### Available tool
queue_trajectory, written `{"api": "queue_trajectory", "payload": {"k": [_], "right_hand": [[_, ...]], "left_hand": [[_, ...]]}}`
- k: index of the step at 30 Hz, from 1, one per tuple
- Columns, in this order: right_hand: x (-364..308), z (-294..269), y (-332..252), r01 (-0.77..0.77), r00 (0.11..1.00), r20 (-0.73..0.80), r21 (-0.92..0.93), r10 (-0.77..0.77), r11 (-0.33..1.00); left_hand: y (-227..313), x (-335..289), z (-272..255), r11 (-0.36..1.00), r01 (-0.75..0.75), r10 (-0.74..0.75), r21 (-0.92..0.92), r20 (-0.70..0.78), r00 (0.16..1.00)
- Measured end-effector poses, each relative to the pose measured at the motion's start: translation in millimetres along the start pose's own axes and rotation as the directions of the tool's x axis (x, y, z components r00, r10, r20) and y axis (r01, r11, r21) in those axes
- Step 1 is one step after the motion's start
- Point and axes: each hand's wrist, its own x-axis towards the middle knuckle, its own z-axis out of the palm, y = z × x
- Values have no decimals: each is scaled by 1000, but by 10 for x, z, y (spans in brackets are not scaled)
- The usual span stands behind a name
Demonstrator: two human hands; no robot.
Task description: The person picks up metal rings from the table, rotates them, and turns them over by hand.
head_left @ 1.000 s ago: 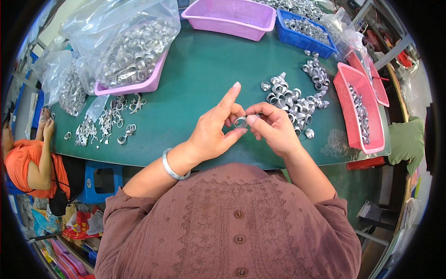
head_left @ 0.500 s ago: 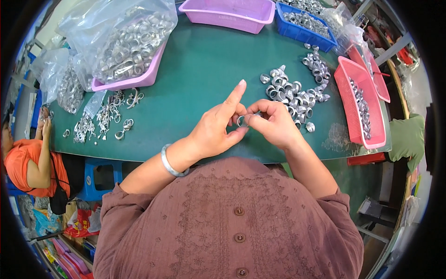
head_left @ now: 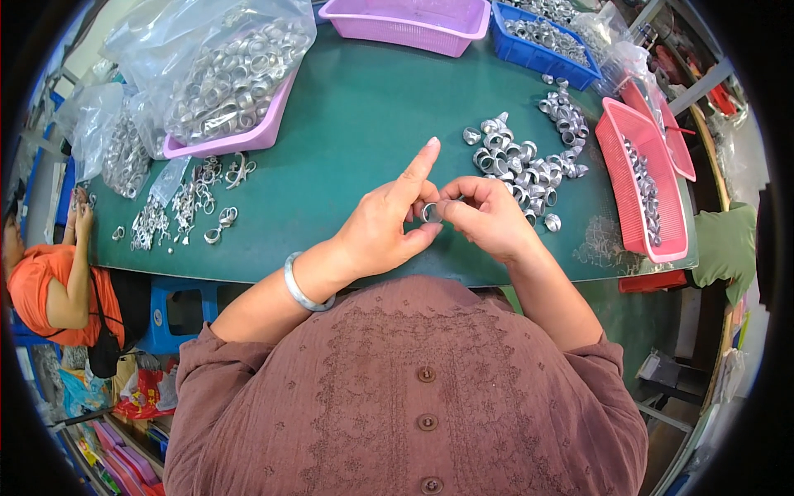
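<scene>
Being pinched between both hands, over the near side of a green table (head_left: 380,107), a silver ring (head_left: 430,212) is being steadied by the left hand (head_left: 382,225), its thumb and curled fingers being set about the band while the forefinger is being stretched outward. At the ring's right edge, it is being gripped by the thumb and forefinger of the right hand (head_left: 490,219). For this hold, a light, even pinch is probably being called for, with the band being braced from the left so that no bending is being caused by pressure from the right. Just beyond the right hand, a pile of rings (head_left: 517,165) is being spread loosely; farther right, more rings are being held in a pink basket (head_left: 633,217). At the left, a large clear bag of rings (head_left: 240,83) is being supported by a lilac tray (head_left: 256,140). The ring's right side is being covered by fingertips, so whether anything small is being pressed there cannot be told. At the top, a purple basket (head_left: 397,33) is being cut off by the frame, and the left margin is being warped and darkened
</scene>
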Motion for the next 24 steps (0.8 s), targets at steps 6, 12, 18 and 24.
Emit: {"api": "queue_trajectory", "payload": {"k": [6, 12, 18, 24], "right_hand": [[0, 12, 14, 13, 1000, -2, 17, -13, 1000], [7, -16, 68, 6, 1000, 16, 75, -7, 997], [29, -92, 84, -37, 998, 63, 259, 22, 965], [13, -196, 138, 78, 995, 36, 281, -92, 956]], "left_hand": [[-8, 1, 7, 997, -55, 55, 48, 6, 998], [17, 14, 4, 999, -39, 38, 29, 21, 999], [-16, 65, -61, 858, 331, -308, -394, 123, 943], [20, 159, -80, 565, 405, -365, -719, 222, 904]]}}
